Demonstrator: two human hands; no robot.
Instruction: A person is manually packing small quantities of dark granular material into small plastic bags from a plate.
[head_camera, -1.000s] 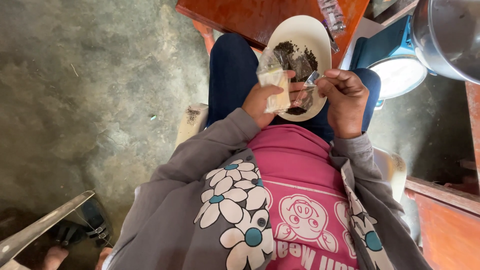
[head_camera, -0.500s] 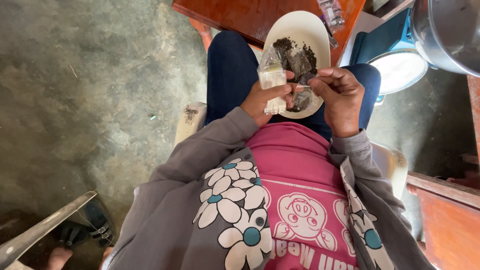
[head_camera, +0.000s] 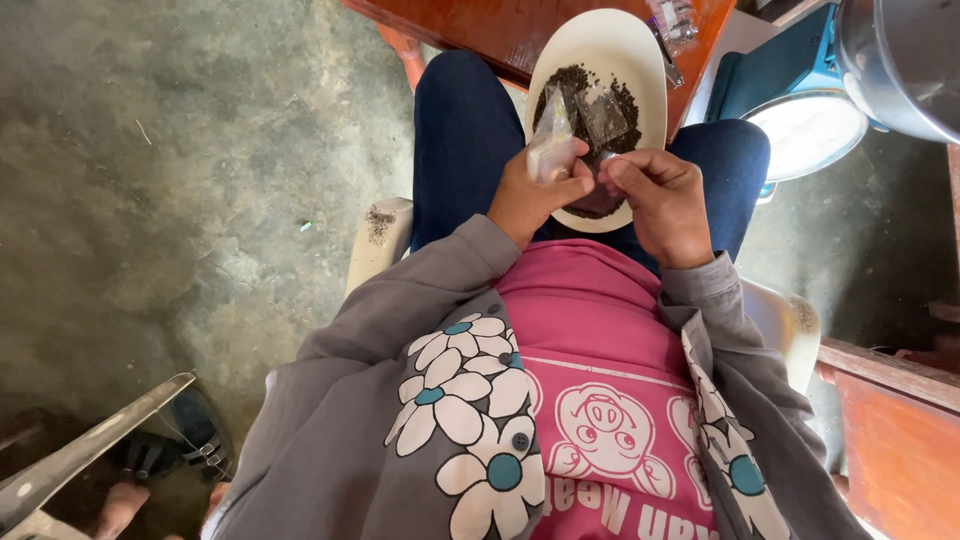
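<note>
Head view: left hand (head_camera: 528, 195) pinches a small clear plastic pouch (head_camera: 552, 150) at eleven o'clock over the cream bowl (head_camera: 600, 45) of dark grains (head_camera: 580, 85); right hand (head_camera: 665, 200) pinches its mouth. Probably light, limp, slippery film; best gripped at the edges.

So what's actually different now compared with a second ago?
Little. The left hand has tipped its small clear packet more upright over the plate, and the right hand has closed in until the fingertips nearly meet. The plate of dark grains still rests on the lap, both hands above it, and the blue scale is unmoved.
</note>
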